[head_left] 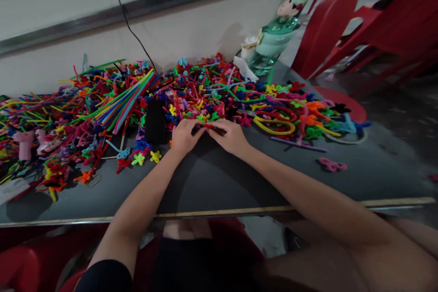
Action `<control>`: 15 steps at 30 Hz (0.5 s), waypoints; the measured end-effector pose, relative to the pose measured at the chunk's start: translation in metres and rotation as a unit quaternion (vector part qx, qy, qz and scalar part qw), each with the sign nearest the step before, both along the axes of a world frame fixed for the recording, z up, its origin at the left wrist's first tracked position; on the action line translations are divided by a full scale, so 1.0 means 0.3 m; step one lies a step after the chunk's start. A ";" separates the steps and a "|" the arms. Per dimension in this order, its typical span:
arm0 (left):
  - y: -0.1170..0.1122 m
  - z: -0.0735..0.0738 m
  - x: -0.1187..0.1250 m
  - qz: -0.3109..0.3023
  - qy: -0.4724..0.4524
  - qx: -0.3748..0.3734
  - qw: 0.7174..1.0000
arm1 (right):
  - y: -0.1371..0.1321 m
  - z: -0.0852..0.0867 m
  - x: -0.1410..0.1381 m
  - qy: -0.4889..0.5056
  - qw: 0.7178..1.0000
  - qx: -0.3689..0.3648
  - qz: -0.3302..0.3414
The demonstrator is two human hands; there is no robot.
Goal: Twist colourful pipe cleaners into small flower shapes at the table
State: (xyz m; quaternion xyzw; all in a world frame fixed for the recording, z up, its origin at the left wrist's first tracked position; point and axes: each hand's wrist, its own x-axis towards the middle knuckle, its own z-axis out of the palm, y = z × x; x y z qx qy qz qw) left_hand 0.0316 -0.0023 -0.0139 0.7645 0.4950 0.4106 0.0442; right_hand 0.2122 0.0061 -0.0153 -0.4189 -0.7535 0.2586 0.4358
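My left hand (185, 136) and my right hand (230, 136) meet at the middle of the grey table (212, 182), fingers pinched together on a short red pipe cleaner (209, 126) held between them. Right behind my hands lies a wide heap of coloured pipe cleaners (191, 96), many bent into small flower shapes. A black upright box (155, 121) stands just left of my left hand. A bundle of straight pipe cleaners (125, 100) leans across the heap near it.
A green figurine bottle (277, 39) stands at the back right by the wall. Red plastic chairs (345, 32) are at the right. A pink twisted piece (331, 164) lies alone on the right of the table. A black cable (128, 23) runs down the wall.
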 end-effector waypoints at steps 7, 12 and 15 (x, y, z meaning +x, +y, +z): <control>-0.003 0.011 -0.005 -0.036 -0.003 0.007 0.999 | 0.018 -0.002 -0.011 0.031 0.999 -0.036 0.023; -0.018 0.024 0.009 -0.015 -0.048 -0.017 0.999 | 0.024 -0.007 -0.008 0.114 0.986 -0.119 0.026; -0.026 0.033 0.014 -0.005 -0.066 -0.037 0.997 | 0.016 0.000 -0.011 0.104 0.989 -0.105 0.017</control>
